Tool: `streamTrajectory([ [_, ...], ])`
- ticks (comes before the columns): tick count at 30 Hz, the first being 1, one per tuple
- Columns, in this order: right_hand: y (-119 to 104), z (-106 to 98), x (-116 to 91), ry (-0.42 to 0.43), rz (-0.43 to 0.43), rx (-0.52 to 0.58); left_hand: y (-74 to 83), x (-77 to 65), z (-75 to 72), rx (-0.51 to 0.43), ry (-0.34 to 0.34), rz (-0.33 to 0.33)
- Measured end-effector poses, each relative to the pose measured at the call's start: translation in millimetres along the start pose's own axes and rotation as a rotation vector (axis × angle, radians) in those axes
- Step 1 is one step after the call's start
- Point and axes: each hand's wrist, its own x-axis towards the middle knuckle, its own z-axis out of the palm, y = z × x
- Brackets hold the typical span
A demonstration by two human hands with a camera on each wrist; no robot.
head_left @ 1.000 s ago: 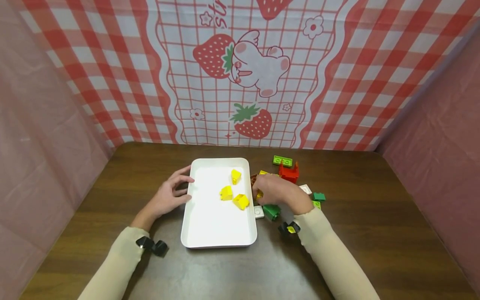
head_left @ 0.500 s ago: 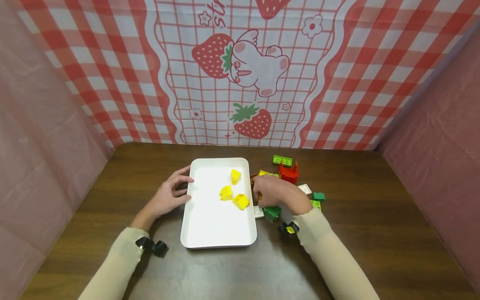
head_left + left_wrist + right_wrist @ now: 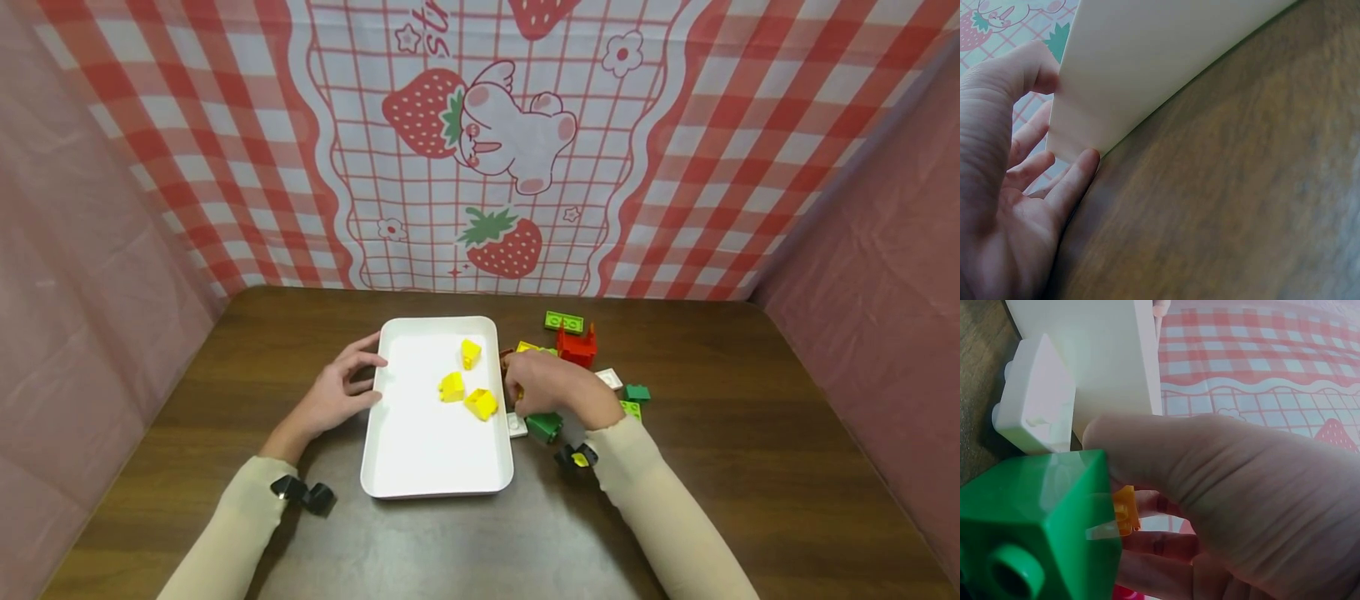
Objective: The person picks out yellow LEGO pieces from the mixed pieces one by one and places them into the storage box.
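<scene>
A white rectangular tray stands before me with three yellow bricks in it. My left hand holds its left wall, some fingertips over the rim and others outside, as the left wrist view also shows. Beyond the tray's right side, my right hand bends down among loose toy building bricks. In the right wrist view, an orange-yellow brick shows at its fingers, partly hidden by a large green brick. The right fingertips are mostly hidden in the head view.
Around the right hand lie a red brick, a white brick, another white piece, a light green plate, a small dark green brick and several others. A checked cloth hangs behind the wooden table.
The right hand has shifted slightly over the bricks, and less of the yellow piece under it shows. The left hand, the tray and the bricks in it look unchanged.
</scene>
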Motion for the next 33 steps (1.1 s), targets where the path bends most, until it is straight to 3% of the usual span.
streamTrajectory([
  [18,2.4,0.0,0.0,0.01,-0.01,-0.004,1.4,-1.0,0.6,0.008,0.0,-0.012],
  [26,3.9,-5.5,-2.3,0.045,-0.03,-0.052,0.8,-0.1,0.2,0.002,0.001,-0.001],
  [33,5.7,-10.7,-6.0,0.071,-0.037,-0.028,0.9,0.0,0.1,-0.001,-0.001,-0.005],
])
